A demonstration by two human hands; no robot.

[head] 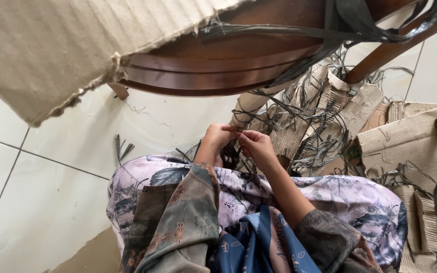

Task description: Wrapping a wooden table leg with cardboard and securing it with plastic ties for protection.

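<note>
The person sits on the white tile floor (51, 202). The left hand (219, 135) and right hand (257, 145) meet over the lap, and their fingers (243, 135) pinch a thin dark strip (238, 129) between them. Just past the hands lies a pile of torn cardboard (324, 116) and dark strips. A brown wooden chair (218, 65) stands above.

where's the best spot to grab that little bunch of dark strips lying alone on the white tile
Probably at its pinched end. The small bunch of dark strips lies flat on the white tile floor, gathered narrow at the end toward the wooden chair and fanning out toward the person. Come from above and pinch across the gathered end, so all strips lift together. Both hands are busy with another strip.
</note>
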